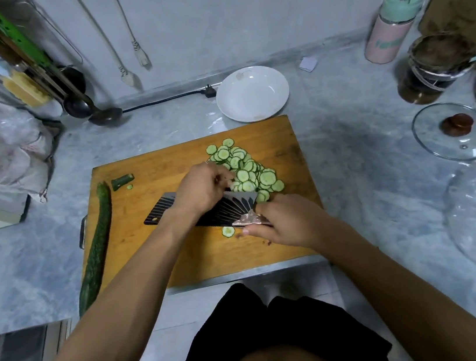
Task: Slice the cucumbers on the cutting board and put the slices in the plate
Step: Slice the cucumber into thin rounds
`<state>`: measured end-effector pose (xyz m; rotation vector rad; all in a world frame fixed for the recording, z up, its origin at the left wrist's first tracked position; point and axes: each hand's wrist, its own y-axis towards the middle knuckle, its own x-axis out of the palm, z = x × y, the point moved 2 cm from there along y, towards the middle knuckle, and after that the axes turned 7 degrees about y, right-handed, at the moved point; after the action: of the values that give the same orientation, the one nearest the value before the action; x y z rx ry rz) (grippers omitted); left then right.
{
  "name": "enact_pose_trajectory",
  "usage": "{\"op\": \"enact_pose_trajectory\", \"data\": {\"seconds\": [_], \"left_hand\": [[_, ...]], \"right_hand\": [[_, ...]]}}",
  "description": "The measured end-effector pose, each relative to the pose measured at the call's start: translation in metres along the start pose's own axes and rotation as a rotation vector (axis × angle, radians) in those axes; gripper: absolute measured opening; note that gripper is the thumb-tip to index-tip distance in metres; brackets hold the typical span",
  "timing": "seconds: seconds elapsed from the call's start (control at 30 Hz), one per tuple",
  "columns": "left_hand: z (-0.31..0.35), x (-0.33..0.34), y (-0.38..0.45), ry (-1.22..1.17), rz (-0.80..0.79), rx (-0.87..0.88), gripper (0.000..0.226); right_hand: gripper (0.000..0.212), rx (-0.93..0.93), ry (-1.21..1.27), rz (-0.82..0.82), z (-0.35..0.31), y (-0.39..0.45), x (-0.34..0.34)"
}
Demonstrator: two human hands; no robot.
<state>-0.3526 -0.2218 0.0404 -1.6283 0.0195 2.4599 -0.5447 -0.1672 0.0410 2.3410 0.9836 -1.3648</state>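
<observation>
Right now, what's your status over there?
Right hand grips cleaver; left hand gathers cucumber slices. Plate holds none. Whole cucumber uncut. Nothing blocking.

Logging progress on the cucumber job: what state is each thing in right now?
Cucumber slices: cut, piled on the cutting board.
Whole cucumber: uncut, along the board's left edge.
Cucumber end piece: cut off, on the board.
Plate: holds no slices.
Knife: blade lying flat on the board.
Right hand: grips the knife's handle.
Left hand: over the blade, fingers at the slices.
Glass lid: off, on the counter.
</observation>
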Motion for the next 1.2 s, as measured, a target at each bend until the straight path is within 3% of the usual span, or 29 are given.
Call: {"op": "enact_pose_trajectory", "data": {"seconds": [0.17,0.37,0.43,0.6,0.73,1.03,1.2], "left_hand": [[0.001,-0.009,-0.014,-0.137,-0.093,0.046,0.028],[-0.007,-0.043,-0.066,-0.384,0.623,-0.05,0.026],[-0.024,-0.036,-0.092,-0.453,0.731,-0.152,0.024],[-0.089,0.017,-0.135,-0.355,0.618,-0.333,0.024],[-0.124,0.044,-0.143,-0.228,0.529,-0.335,0.018],[-0.138,0.068,-0.134,-0.16,0.566,-0.168,0.022],[-0.142,0.069,-0.133,-0.196,0.529,-0.112,0.019]], "right_hand": [[0.045,0.036,0.049,-0.006,0.002,-0.001,0.0],[0.056,0.232,0.379,0.099,-0.005,-0.001,0.021],[0.057,0.265,0.473,0.15,-0.019,0.001,0.019],[0.081,0.332,0.681,0.116,-0.048,0.017,0.03],[0.061,0.359,0.683,0.074,-0.067,0.028,0.05],[0.062,0.37,0.507,0.042,-0.095,0.053,0.086],[0.05,0.593,0.796,-0.147,-0.103,0.053,0.088]]}}
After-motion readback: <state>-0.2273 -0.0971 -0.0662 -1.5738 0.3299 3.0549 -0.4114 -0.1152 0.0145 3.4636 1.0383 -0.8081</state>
